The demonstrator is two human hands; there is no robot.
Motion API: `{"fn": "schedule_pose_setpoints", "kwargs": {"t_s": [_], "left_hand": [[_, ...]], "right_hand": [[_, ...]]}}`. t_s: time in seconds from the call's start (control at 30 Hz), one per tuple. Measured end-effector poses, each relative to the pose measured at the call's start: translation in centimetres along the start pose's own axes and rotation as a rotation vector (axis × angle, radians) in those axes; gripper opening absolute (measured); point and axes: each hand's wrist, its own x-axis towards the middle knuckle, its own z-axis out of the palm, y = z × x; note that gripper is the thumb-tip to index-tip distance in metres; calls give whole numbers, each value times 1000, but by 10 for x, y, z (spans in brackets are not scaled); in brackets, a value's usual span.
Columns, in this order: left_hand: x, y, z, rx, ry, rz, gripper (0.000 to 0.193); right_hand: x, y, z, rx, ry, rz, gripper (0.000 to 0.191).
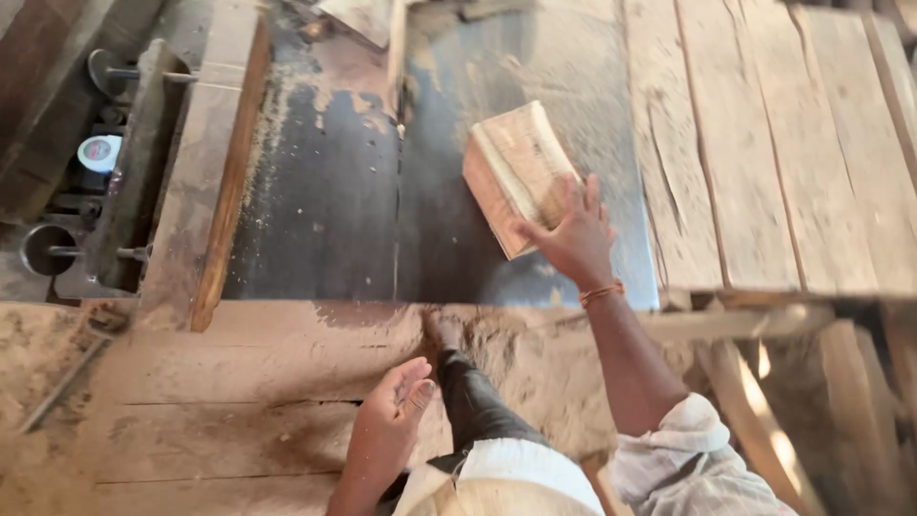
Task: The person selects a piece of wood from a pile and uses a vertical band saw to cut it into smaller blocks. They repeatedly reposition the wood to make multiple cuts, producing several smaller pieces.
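A thick block of pale wood (516,172) lies tilted on the dark metal saw table (325,210), right of the thin blade slot (398,191). My right hand (573,234) rests on the block's near right corner, fingers spread over its top. My left hand (392,416) hangs loose and holds nothing, low in the view over the sawdust-covered wooden boards (210,401). My leg in dark trousers (473,401) and bare foot (441,330) stand on the sawdust just below the table's near edge.
Wide wooden planks (774,143) extend the table on the right. A wooden fence rail (224,172) borders the metal top on the left, with a metal machine frame and handles (119,172) beyond it. Sawdust is piled by the near edge (535,354).
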Motion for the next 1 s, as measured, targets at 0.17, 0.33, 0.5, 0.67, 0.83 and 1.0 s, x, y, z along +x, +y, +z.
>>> {"fn": "schedule_pose_setpoints", "kwargs": {"t_s": [0.17,0.33,0.5,0.67,0.83,1.0], "left_hand": [[-34,-8,4,-40,-88,-66,57],[-19,16,17,168,-57,-134,59],[38,46,51,277,-67,-114,77],[126,80,87,-191,-118,-289,97],[168,121,150,-13,-143,-88,112],[146,184,147,496,-107,-208,104]], "right_hand": [[-13,51,-43,962,266,226,70],[-18,51,-83,1313,189,243,64],[5,46,-75,1017,9,103,73],[10,76,-37,1135,-314,106,91],[8,77,-23,970,-417,78,85],[25,55,-91,327,-332,110,43]]}}
